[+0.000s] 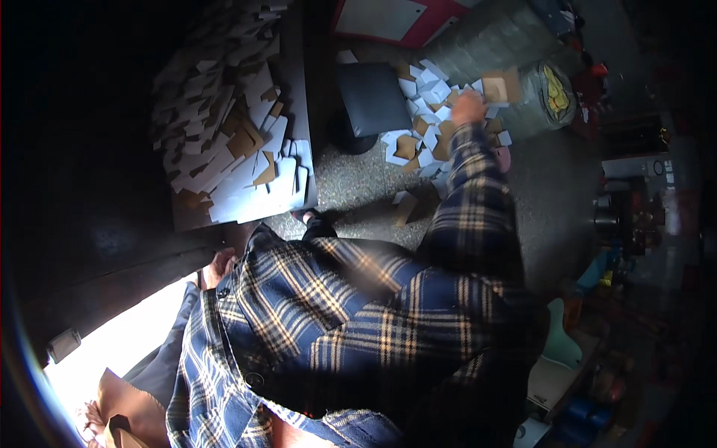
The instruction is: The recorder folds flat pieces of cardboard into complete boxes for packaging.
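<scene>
My right arm, in a checked sleeve, stretches to the upper right. My right hand [469, 108] is over a pile of small white and brown cardboard boxes [433, 91] on the floor. Its fingers are blurred and turned away, so their grip is not visible. Just right of it stands an open brown box [497, 89]. At the lower left edge, partly cut off, my left hand [89, 422] has its fingers closed round a folded brown cardboard box [128, 403]. Strong light washes out part of that hand.
A table [299, 97] at the upper left bears a heap of flat white and brown cardboard pieces [231, 149]. A dark stool [373, 97] stands beside the floor pile. Large wrapped bundles [485, 45] lie behind. One loose cardboard piece [405, 205] lies on the floor.
</scene>
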A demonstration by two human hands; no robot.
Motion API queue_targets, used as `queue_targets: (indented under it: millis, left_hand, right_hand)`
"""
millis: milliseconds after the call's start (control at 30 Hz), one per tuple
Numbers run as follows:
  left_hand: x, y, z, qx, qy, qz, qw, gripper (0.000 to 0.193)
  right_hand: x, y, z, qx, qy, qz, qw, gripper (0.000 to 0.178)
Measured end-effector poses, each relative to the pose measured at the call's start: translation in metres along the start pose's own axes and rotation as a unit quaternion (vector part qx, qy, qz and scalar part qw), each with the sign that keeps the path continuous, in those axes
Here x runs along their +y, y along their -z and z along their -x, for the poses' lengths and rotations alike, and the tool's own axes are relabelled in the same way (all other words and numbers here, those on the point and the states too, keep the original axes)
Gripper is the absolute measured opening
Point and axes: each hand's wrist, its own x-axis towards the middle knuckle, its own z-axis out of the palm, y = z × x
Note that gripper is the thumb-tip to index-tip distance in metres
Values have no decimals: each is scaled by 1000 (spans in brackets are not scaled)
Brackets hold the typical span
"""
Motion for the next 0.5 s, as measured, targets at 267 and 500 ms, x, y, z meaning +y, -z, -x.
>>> queue_targets:
  millis: [267, 500]
  left_hand:
    - [46, 14, 35, 23, 34, -97, 994, 30]
    - [65, -1, 58, -8, 81, 32, 996, 34]
  right_hand:
    - [-186, -43, 301, -273, 253, -170, 912, 26]
    - [-188, -107, 335, -431, 427, -263, 750, 28]
